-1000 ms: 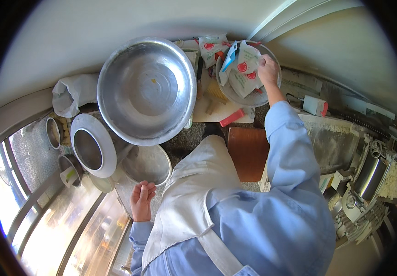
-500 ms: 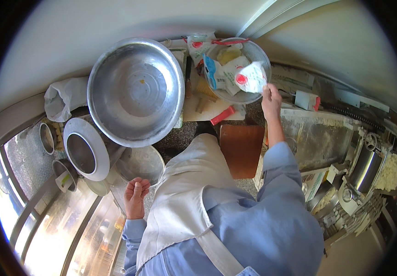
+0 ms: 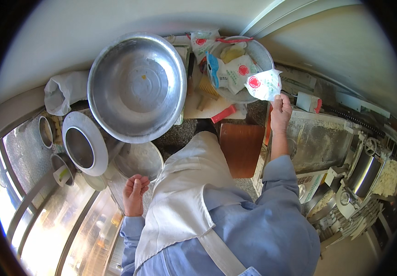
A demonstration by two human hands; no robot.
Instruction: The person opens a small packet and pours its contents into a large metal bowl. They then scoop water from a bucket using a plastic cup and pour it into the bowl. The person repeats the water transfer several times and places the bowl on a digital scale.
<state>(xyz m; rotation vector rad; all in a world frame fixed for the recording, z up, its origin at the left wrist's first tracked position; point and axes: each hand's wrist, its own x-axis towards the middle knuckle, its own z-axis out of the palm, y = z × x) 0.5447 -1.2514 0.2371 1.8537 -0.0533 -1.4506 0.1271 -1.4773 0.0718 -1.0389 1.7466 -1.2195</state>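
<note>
My right hand (image 3: 281,110) pinches one corner of a white plastic packet (image 3: 264,86) with a red round mark. The packet hangs over the right front rim of a round basin (image 3: 266,54). Inside that basin lie another white packet (image 3: 243,70), a blue-and-white bag (image 3: 213,69) and something yellowish (image 3: 232,55). My left hand (image 3: 134,192) is held low beside my apron, its thumb against curled fingers, with nothing visible in it. Closest to it is a round, pale pan (image 3: 138,162).
A big metal bowl (image 3: 136,87) stands left of the basin. Between them lie a brush (image 3: 206,89) and a red-handled tool (image 3: 223,113). A brown stool or board (image 3: 241,150) sits below. To the right is a machine with a metal roller (image 3: 365,177). Several pots and a white-rimmed vessel (image 3: 93,145) stand left.
My right hand has moved right and slightly toward me, carrying the white packet from over the basin to its right front rim. My left hand has barely shifted.
</note>
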